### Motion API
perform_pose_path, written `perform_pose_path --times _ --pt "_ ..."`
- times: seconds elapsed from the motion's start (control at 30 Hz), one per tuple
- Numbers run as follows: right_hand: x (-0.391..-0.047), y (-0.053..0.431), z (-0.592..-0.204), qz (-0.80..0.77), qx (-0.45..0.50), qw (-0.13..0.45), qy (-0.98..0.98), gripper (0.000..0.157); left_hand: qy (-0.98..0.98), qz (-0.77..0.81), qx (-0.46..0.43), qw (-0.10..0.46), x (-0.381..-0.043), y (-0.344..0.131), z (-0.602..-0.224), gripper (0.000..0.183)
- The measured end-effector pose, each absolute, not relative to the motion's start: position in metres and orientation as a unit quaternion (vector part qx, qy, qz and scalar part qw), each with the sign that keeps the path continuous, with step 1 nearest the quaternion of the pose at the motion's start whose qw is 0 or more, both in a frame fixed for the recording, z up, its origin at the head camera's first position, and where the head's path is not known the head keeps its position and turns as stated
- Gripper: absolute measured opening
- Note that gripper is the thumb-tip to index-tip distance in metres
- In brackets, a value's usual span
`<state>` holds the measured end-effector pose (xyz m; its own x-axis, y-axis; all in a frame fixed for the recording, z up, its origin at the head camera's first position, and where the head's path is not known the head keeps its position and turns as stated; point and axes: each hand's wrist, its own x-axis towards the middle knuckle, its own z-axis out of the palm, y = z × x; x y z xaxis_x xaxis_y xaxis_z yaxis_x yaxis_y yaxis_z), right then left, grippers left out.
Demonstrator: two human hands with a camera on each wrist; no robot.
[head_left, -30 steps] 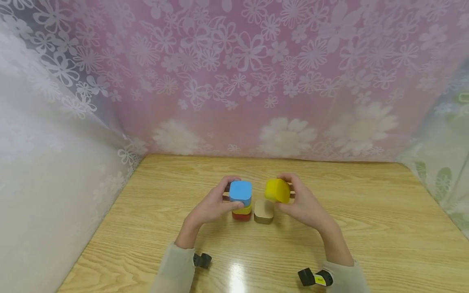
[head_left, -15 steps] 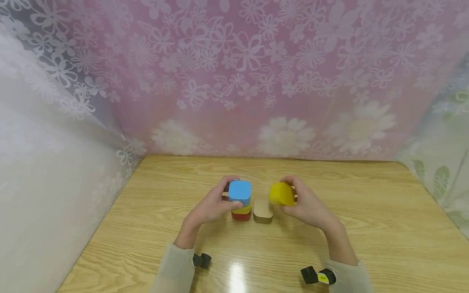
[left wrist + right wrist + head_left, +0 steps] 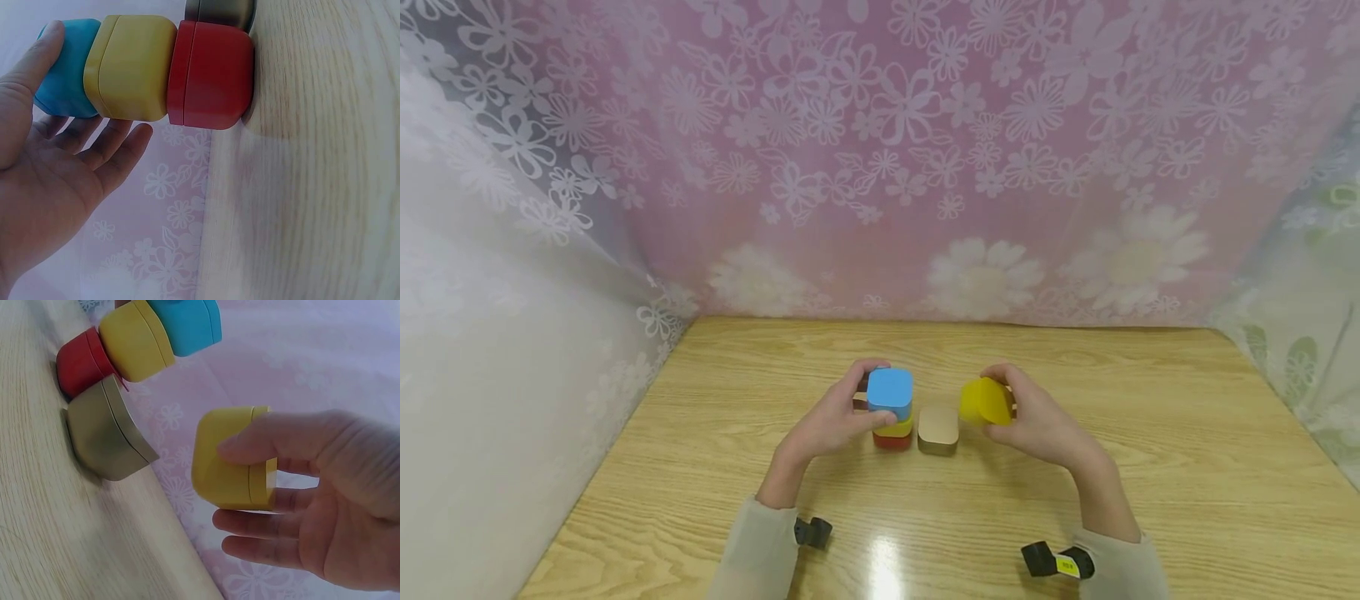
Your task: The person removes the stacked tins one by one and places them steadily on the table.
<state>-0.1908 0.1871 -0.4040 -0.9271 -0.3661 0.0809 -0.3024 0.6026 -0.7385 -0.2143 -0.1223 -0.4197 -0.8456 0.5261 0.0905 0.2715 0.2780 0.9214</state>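
Three small rounded-square tins are stacked on the table: a red tin [image 3: 215, 75] at the bottom, a yellow tin [image 3: 137, 67] in the middle, a blue tin [image 3: 890, 390] on top. My left hand [image 3: 835, 421] grips the blue tin between thumb and fingers. Just right of the stack a gold tin [image 3: 937, 428] stands on the table. My right hand [image 3: 1037, 421] pinches a second yellow tin [image 3: 228, 459], tilted, above and right of the gold one. Thumb and fingers lie on opposite sides of it.
The wooden table [image 3: 1187, 450] runs back to a pink flowered curtain [image 3: 925, 167]. A pale sheet [image 3: 512, 358] hangs along the left side and another patterned sheet [image 3: 1300, 333] on the right. Small black cameras [image 3: 814, 533] are worn on both wrists.
My right hand has moved a little to the right with the yellow tin, away from the stack. The left hand stays on the blue tin.
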Motion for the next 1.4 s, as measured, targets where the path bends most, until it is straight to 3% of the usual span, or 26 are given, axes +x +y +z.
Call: perform_pose_path --times 1.4 --pt "-0.194 0.184 -0.422 -0.308 -0.174 0.103 0.930 0.065 0.790 0.546 0.255 0.114 -0.216 -0.122 -0.421 0.070"
